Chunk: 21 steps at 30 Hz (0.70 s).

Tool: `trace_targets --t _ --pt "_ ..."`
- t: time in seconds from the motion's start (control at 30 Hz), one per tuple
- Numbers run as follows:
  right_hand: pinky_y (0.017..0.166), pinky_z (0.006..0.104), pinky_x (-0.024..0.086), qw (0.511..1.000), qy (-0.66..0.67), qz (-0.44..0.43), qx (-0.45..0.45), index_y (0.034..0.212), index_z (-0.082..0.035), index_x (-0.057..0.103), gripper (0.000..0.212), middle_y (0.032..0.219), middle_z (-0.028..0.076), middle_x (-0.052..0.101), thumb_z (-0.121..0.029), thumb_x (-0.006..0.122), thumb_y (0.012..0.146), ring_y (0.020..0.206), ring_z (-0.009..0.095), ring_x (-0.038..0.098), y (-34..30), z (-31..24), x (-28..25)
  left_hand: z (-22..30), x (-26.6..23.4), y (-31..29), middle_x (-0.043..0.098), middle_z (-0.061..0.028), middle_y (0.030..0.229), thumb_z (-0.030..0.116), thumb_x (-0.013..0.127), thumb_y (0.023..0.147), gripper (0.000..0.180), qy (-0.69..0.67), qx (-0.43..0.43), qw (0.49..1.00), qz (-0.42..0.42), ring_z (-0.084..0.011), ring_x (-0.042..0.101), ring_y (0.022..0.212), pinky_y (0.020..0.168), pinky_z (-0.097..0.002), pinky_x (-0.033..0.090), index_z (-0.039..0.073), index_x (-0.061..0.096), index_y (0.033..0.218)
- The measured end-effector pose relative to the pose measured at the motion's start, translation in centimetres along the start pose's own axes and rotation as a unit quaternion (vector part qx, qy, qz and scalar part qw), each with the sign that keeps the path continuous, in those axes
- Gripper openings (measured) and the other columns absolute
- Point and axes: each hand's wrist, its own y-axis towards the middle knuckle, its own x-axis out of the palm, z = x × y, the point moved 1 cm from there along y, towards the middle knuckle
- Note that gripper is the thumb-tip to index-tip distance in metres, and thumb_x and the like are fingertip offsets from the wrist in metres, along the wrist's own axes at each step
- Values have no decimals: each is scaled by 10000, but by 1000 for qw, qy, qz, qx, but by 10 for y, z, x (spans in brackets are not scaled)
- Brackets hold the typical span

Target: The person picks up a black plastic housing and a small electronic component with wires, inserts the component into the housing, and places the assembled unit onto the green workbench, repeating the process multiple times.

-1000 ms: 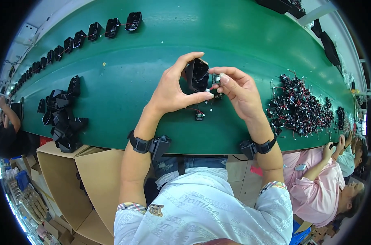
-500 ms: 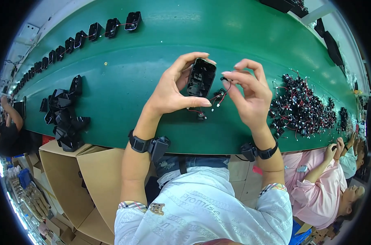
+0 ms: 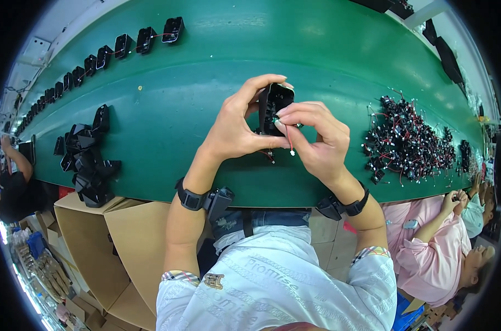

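Observation:
My left hand (image 3: 232,122) is closed round a black plastic housing (image 3: 268,108), tilted with its open side toward my right hand. The fingertips of my right hand (image 3: 320,137) pinch a small wired part (image 3: 291,138) at the lower right of the housing's opening. A red lead with a white plug hangs from it; most of the part is hidden by my fingers. Under my left thumb, another small part with red wire (image 3: 270,156) shows on the green table.
A pile of wired parts (image 3: 407,138) lies to the right, loose black housings (image 3: 84,146) to the left. A row of open housings (image 3: 145,40) runs along the far left. An open cardboard box (image 3: 133,234) stands below the table edge. A person in pink (image 3: 427,248) sits at the right.
My right hand has moved left to the housing, bringing the wired part to its opening. My left hand has tilted the housing toward the right hand.

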Motion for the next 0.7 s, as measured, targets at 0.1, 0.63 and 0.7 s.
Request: trace_targets --t 0.1,0.63,0.7 --pt "821 336 547 999 -44 10 -30 946 -31 752 228 1056 130 724 74 798 749 971 229 677 0 0 1 6 4 0 659 -108 1310 211 1001 607 942 2 21 1000 22 -248 665 1181 966 -397 591 74 539 1416" --pt "857 319 534 994 -30 -60 87 921 -55 775 168 1143 104 642 -12 822 765 1006 210 651 6 -4 -5 6 -2 -2 699 -110 1218 288 1010 563 928 97 36 994 18 -250 710 1033 869 -369 598 90 617 1381" --pt "871 334 531 993 -8 -67 99 902 -47 767 152 1131 93 645 -15 824 764 1006 209 651 3 -5 -5 7 -2 1 701 -110 1206 298 1012 554 940 94 44 995 9 -248 709 1038 866 -368 596 87 621 1383"
